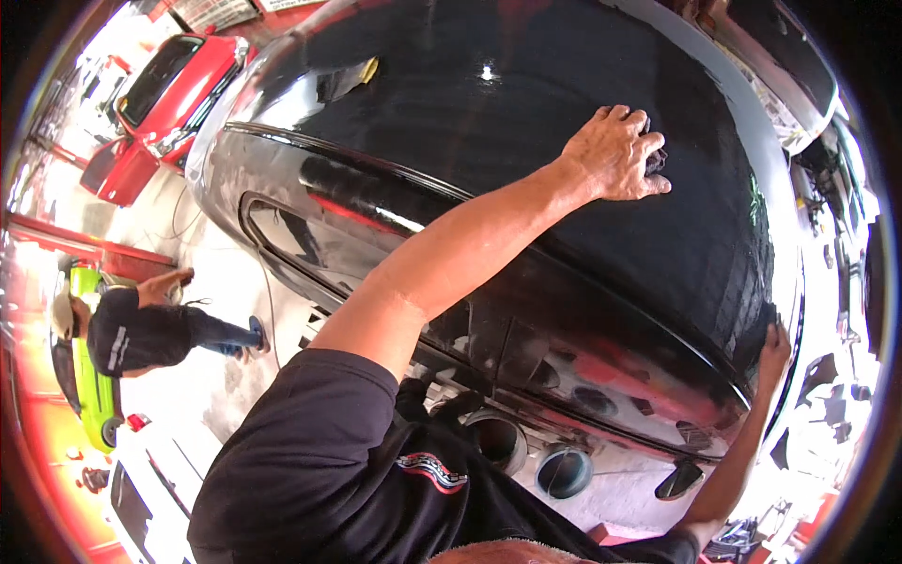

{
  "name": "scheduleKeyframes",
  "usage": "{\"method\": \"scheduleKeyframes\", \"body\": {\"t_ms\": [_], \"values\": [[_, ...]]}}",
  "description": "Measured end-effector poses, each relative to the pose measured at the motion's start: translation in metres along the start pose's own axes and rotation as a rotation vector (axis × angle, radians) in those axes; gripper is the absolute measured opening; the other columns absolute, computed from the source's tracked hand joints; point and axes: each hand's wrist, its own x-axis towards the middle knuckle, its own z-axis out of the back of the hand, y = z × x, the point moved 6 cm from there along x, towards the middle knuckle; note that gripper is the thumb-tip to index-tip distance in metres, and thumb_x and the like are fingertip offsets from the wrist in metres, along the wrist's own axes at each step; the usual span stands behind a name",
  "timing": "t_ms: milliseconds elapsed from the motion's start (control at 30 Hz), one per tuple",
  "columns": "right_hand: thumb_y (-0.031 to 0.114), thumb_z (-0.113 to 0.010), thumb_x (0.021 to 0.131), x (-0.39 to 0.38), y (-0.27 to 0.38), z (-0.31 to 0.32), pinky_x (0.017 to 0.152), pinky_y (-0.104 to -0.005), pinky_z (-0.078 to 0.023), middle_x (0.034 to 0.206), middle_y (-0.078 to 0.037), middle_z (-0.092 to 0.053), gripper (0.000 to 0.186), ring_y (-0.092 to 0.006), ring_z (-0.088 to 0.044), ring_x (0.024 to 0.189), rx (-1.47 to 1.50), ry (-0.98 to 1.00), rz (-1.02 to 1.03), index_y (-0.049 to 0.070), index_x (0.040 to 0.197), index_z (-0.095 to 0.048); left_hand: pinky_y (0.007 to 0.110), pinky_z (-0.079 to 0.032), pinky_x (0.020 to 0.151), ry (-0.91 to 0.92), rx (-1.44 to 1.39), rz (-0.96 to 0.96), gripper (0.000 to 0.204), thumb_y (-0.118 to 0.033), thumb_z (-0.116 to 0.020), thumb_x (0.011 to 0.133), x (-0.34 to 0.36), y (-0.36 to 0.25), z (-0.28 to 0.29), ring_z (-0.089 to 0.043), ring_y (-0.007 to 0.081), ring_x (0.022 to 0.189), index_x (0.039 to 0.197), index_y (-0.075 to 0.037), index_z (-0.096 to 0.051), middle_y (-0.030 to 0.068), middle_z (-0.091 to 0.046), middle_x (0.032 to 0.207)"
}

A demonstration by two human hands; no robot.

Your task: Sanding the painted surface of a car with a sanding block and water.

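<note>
A glossy black car panel (451, 103), broad and curved like a roof, fills the middle of the view. My left hand (611, 155) reaches across it, fingers curled round a dark crumpled cloth (655, 160) that is pressed to the surface. Most of the cloth is hidden under the palm. At the panel's right edge, my right hand (775, 355) rests with its fingers stretched along the rim. A dark trim line (348, 164) runs along the near side of the panel, with a small side window (282, 230) below it.
A person in a cap and dark shirt (141, 329) stands at the left. Beyond are a red car (169, 94) and a bright green car (89, 357); a white vehicle (169, 479) is nearer. Two round buckets (564, 473) stand by my body. A hose (271, 301) crosses the floor.
</note>
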Motion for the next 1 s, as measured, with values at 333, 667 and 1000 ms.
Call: {"method": "scheduleKeyframes", "body": {"t_ms": [333, 667, 1000], "values": [[0.019, -0.069, 0.101, -0.105, 0.154, 0.036, 0.104, -0.0477, -0.053, 0.133, -0.019, -0.071, 0.039, -0.0391, -0.068, 0.122, 0.161, -0.178, 0.255, 0.017, 0.140, -0.071, 0.049, -0.049, 0.112, -0.230, 0.210, -0.340, 0.067, -0.066, -0.070, 0.095, 0.013, 0.000, 0.015, -0.065, 0.0372, 0.130, 0.129, -0.008, -0.074, 0.0204, -0.071, 0.135], [0.036, -0.064, 0.104, -0.005, 0.076, -0.010, 0.098, -0.0509, -0.058, 0.123, -0.013, -0.076, 0.034, -0.0384, -0.072, 0.107, -0.051, -0.222, -0.087, 0.026, 0.134, -0.075, 0.049, -0.040, 0.120, 0.012, 0.043, -0.261, 0.069, -0.063, -0.066, 0.099, 0.033, -0.018, -0.030, -0.054, 0.0405, 0.141, 0.139, -0.007, -0.068, 0.0228, -0.062, 0.149], [0.032, -0.070, 0.103, -0.023, 0.039, 0.022, 0.103, -0.0437, -0.053, 0.124, -0.018, -0.076, 0.039, -0.0363, -0.073, 0.112, -0.018, -0.333, 0.052, 0.017, 0.138, -0.073, 0.049, -0.040, 0.121, -0.008, 0.023, -0.258, 0.070, -0.065, -0.062, 0.101, 0.049, -0.032, -0.034, -0.052, 0.0401, 0.143, 0.141, -0.008, -0.068, 0.0230, -0.060, 0.151]]}}
